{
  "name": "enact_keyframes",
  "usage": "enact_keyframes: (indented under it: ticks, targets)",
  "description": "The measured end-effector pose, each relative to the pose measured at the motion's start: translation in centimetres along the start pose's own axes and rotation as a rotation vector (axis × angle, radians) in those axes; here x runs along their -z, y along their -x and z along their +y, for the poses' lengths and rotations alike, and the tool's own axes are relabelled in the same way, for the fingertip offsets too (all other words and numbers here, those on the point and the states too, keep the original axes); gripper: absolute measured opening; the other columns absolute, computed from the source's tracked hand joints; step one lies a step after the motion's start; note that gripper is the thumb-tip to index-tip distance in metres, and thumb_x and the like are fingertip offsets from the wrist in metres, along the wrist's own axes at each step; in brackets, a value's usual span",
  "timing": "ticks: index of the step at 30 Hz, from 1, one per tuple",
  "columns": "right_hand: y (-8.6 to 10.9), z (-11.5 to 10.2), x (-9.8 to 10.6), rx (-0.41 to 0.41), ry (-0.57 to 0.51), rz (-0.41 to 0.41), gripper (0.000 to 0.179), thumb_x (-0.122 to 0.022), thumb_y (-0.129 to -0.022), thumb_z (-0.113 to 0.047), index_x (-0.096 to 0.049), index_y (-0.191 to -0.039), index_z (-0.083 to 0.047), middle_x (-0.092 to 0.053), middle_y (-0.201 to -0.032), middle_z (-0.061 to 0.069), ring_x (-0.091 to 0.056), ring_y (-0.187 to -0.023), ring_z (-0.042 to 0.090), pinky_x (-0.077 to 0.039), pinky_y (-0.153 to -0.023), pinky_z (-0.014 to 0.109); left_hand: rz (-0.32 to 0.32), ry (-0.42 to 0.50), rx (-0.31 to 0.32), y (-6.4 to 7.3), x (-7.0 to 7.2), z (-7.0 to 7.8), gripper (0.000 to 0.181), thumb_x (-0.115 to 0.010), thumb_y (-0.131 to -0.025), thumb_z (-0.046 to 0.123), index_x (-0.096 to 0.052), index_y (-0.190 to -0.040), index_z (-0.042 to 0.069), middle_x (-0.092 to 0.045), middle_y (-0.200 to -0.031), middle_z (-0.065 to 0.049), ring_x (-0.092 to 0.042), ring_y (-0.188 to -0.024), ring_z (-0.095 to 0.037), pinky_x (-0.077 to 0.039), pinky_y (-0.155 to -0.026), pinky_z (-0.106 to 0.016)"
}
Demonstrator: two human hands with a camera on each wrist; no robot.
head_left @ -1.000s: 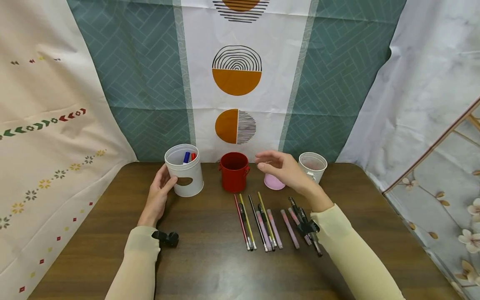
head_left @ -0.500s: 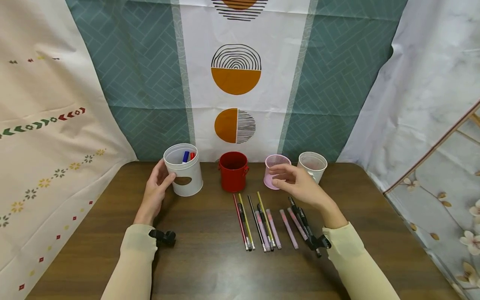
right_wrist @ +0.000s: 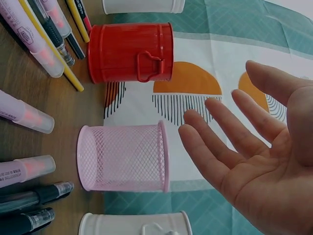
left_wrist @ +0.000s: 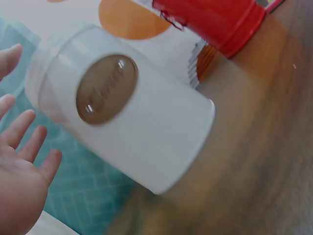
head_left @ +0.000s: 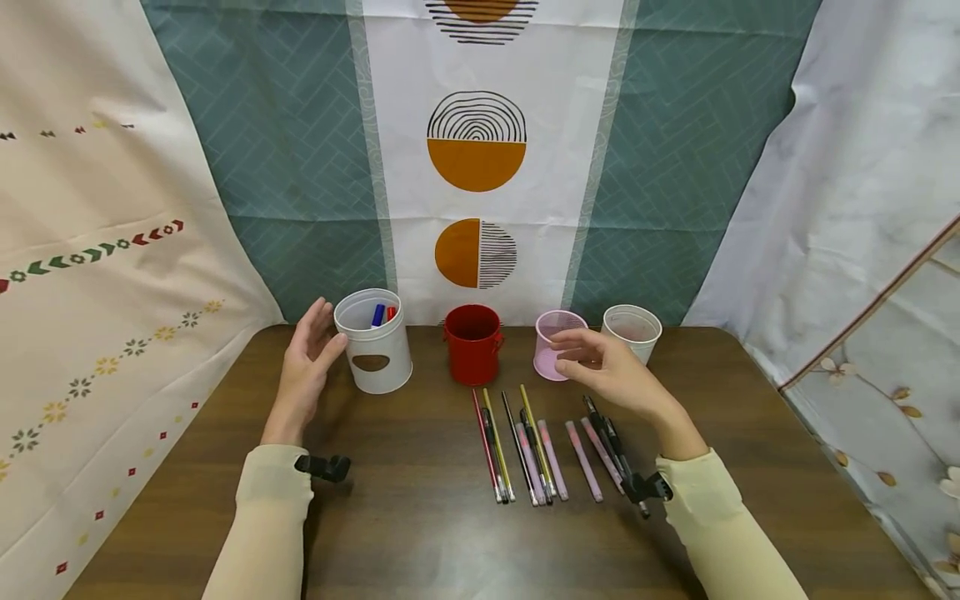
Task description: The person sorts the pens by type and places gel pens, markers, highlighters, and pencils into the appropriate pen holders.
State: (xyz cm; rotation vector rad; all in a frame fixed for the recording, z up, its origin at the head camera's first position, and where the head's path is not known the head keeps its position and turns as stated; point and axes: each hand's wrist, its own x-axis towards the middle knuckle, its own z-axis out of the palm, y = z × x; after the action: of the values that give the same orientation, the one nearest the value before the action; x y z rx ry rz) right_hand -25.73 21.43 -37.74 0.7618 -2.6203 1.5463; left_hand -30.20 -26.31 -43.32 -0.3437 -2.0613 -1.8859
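Note:
A tall white canister (head_left: 380, 358) with a brown oval label (left_wrist: 107, 89) holds a blue marker (head_left: 378, 315) and a red marker (head_left: 392, 313). My left hand (head_left: 302, 369) is just left of it, fingers extended and apart from its wall in the left wrist view. Over on the right, my right hand (head_left: 622, 373) hovers with loosely bent fingers and nothing in them. In the head view it overlaps a pink mesh cup (right_wrist: 123, 157); the right wrist view shows a gap between fingertips and cup. A red bucket (head_left: 473, 346) stands between the hands.
A smaller white cup (head_left: 632, 323) stands back right. Pencils (head_left: 487, 446), pink highlighters (head_left: 583, 461) and black pens (head_left: 611, 437) lie on the wooden table (head_left: 405, 517) before the cups. A patterned cloth (head_left: 300, 167) hangs behind.
My left hand has let go of the white canister and drawn back left. My right hand has come down and rightward from above the pink mesh cup, which shows more fully.

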Motion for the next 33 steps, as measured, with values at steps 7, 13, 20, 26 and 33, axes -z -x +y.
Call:
enact_keyframes:
  ticks: [7, 13, 20, 26, 33]
  targets:
    - [0.3, -0.2, 0.1, -0.012, 0.020, 0.001, 0.044, -0.075, -0.101, -0.017, -0.064, -0.142, -0.006, -0.070, -0.135, 0.010, -0.069, -0.123, 0.031, -0.059, -0.095, 0.030, 0.071, -0.104, -0.099, -0.2, -1.0, 2.9, 0.073, -0.070, -0.103, 0.016, -0.035, -0.166, 0.017, -0.034, -0.172, -0.006, -0.028, -0.160, -0.020, -0.017, -0.133, -0.045]
    - [0.8, -0.1, 0.7, -0.040, 0.036, 0.006, 0.044, -0.076, -0.100, -0.019, -0.065, -0.141, -0.007, -0.070, -0.134, 0.008, -0.070, -0.121, 0.028, -0.060, -0.092, 0.028, 0.062, -0.112, -0.207, -0.3, -2.6, 5.3, 0.068, -0.071, -0.101, 0.008, -0.042, -0.163, 0.013, -0.044, -0.166, -0.007, -0.037, -0.154, -0.018, -0.026, -0.130, -0.042]
    - [1.1, -0.2, 1.2, -0.030, 0.040, 0.009, 0.042, -0.077, -0.100, -0.018, -0.066, -0.139, -0.010, -0.071, -0.132, 0.008, -0.071, -0.118, 0.028, -0.061, -0.091, 0.028, -0.071, -0.067, -0.235, 0.2, -5.3, 6.5, 0.066, -0.068, -0.102, 0.002, -0.043, -0.162, 0.014, -0.050, -0.160, -0.009, -0.047, -0.147, -0.032, -0.037, -0.124, -0.037]
    - [1.2, -0.3, 1.4, -0.020, 0.042, 0.016, 0.041, -0.077, -0.099, -0.015, -0.066, -0.138, -0.008, -0.071, -0.131, 0.008, -0.071, -0.119, 0.029, -0.060, -0.092, 0.026, -0.202, -0.064, -0.203, 0.4, -7.9, 5.9, 0.069, -0.070, -0.101, 0.003, -0.040, -0.163, 0.011, -0.050, -0.161, -0.010, -0.046, -0.148, -0.036, -0.035, -0.126, -0.043]
    - [1.3, -0.2, 1.7, 0.001, 0.054, 0.008, 0.043, -0.076, -0.100, -0.016, -0.065, -0.140, -0.006, -0.070, -0.134, 0.008, -0.070, -0.120, 0.029, -0.059, -0.095, 0.026, -0.307, -0.179, -0.124, -0.5, -10.2, 4.8, 0.072, -0.071, -0.103, 0.021, -0.036, -0.166, 0.021, -0.043, -0.167, -0.008, -0.042, -0.153, -0.030, -0.031, -0.127, -0.053]
